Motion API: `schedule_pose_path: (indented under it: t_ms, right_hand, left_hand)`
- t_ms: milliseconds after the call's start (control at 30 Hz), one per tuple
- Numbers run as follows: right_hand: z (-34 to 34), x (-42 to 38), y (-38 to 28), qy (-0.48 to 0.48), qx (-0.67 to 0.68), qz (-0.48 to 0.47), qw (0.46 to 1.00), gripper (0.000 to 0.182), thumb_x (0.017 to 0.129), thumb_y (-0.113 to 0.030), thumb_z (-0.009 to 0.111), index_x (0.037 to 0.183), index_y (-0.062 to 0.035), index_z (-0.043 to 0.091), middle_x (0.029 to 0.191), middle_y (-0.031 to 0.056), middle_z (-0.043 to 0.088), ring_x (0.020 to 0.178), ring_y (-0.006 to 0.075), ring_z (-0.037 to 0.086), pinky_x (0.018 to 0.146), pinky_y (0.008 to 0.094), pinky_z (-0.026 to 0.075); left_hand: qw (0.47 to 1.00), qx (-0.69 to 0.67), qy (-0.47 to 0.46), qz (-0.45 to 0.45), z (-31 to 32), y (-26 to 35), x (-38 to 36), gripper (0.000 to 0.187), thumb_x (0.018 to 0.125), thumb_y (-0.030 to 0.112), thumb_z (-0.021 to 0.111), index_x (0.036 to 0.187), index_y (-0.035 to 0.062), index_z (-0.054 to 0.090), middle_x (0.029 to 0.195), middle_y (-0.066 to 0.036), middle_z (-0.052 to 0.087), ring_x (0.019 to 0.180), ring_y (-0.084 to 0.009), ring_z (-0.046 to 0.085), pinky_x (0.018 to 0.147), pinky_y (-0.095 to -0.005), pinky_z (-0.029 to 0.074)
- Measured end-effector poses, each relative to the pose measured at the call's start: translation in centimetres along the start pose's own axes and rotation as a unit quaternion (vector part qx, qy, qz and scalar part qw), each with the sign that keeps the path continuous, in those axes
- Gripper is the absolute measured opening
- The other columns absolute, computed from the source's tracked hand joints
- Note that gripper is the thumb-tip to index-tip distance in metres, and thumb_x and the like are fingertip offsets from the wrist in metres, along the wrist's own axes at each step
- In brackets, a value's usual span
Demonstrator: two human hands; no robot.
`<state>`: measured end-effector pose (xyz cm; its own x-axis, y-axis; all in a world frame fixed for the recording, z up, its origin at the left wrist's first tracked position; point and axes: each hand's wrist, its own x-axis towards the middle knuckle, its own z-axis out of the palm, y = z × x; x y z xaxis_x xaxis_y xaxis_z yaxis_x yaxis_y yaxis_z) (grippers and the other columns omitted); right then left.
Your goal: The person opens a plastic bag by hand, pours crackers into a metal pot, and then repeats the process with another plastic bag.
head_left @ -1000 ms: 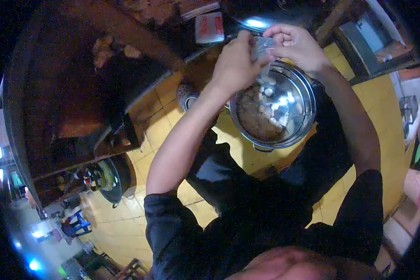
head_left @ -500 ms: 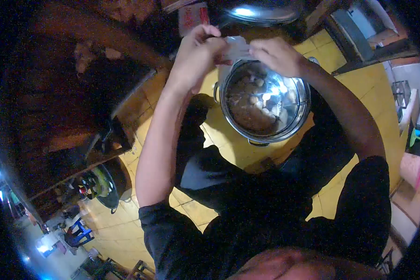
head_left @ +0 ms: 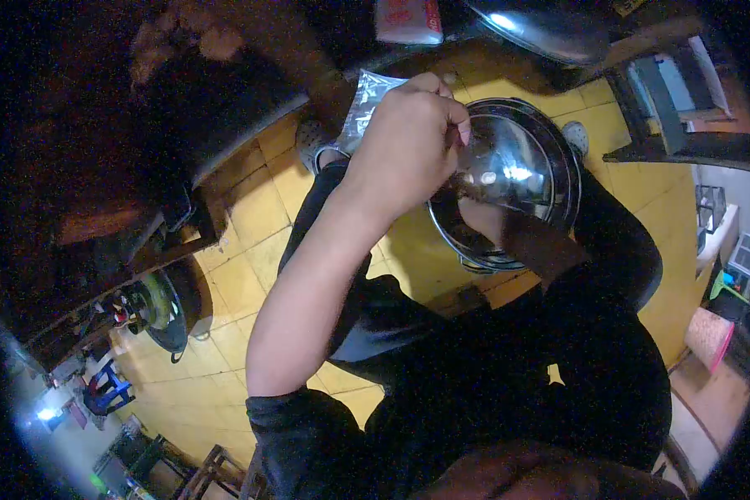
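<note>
My left hand is closed, its fingers pinched together on a clear plastic bag that sticks out to its left. Below it a round metal pot stands on the floor between my legs, shiny and bright where light reflects inside. My right hand reaches into the pot on its near left side. Shadow and the angle hide its fingers, and whether they hold anything does not show. A few pale pieces show inside the pot, close to the right hand.
A white pack with red print and a large shiny metal lid or bowl lie beyond the pot. Dark wooden furniture fills the left. A dark pan with green contents sits at lower left. A pink-rimmed bin stands at right.
My right hand has let go of the plastic bag and gone down into the pot. My left hand keeps the bag and has turned, bringing it out to the left. The view has shifted.
</note>
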<state>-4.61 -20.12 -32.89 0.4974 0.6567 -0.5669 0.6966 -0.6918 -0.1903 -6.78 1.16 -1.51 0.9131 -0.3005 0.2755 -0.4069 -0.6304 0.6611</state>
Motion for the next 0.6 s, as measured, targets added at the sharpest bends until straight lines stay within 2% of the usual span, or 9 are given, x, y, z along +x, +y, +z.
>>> schedule_pose_path:
  t_ms: [100,233,333,500,600]
  right_hand:
    - [1.1,0.7,-0.3,-0.001,0.014,0.024,1.0,0.044,0.087,-0.039,0.055,0.088,0.0042,0.062,0.073,0.0185,0.063,0.061,0.0298,0.062,0.061,0.0408,0.053]
    - [0.9,0.6,-0.2,0.003,0.043,0.025,0.999,0.044,0.087,-0.039,0.055,0.088,0.0042,0.062,0.073,0.018,0.063,0.061,0.0293,0.063,0.06,0.0402,0.053]
    - [0.7,-0.3,-0.1,0.009,0.072,0.019,0.997,0.044,0.087,-0.039,0.055,0.088,0.0043,0.062,0.073,0.0177,0.063,0.061,0.0289,0.063,0.059,0.0398,0.054]
    - [0.9,-3.7,-1.0,0.025,0.175,-0.018,0.984,0.043,0.087,-0.038,0.055,0.087,0.0044,0.061,0.072,0.0171,0.063,0.061,0.0284,0.063,0.059,0.0391,0.054]
    - [0.7,-5.9,-1.9,0.028,0.267,-0.055,0.962,0.043,0.087,-0.038,0.055,0.087,0.0044,0.061,0.072,0.0168,0.063,0.061,0.028,0.063,0.058,0.0387,0.054]
  left_hand:
    - [0.999,-0.012,-0.003,-0.046,-1.0,0.4,-0.5,0.013,0.068,-0.006,0.059,0.074,0.0032,0.065,0.08,-0.014,0.062,0.079,-0.0317,0.062,0.072,-0.0379,0.05]
    - [0.998,-0.027,0.029,-0.054,-1.8,0.1,-0.8,0.011,0.071,-0.004,0.06,0.077,0.0028,0.066,0.079,-0.015,0.062,0.078,-0.0321,0.062,0.071,-0.0383,0.05]
    - [0.997,0.016,0.062,-0.03,-2.1,0.2,-0.7,0.011,0.073,-0.001,0.059,0.081,0.0024,0.067,0.078,-0.016,0.062,0.077,-0.0329,0.062,0.071,-0.0382,0.05]
    - [0.997,-0.015,0.034,-0.071,-1.6,1.5,-0.4,0.011,0.075,0.003,0.061,0.084,0.0026,0.067,0.081,-0.018,0.062,0.077,-0.0331,0.063,0.072,-0.0372,0.05]
    - [0.998,0.011,0.059,-0.011,-0.7,1.1,0.0,0.011,0.075,0.004,0.062,0.085,0.0029,0.068,0.081,-0.018,0.062,0.075,-0.0327,0.063,0.07,-0.0378,0.05]
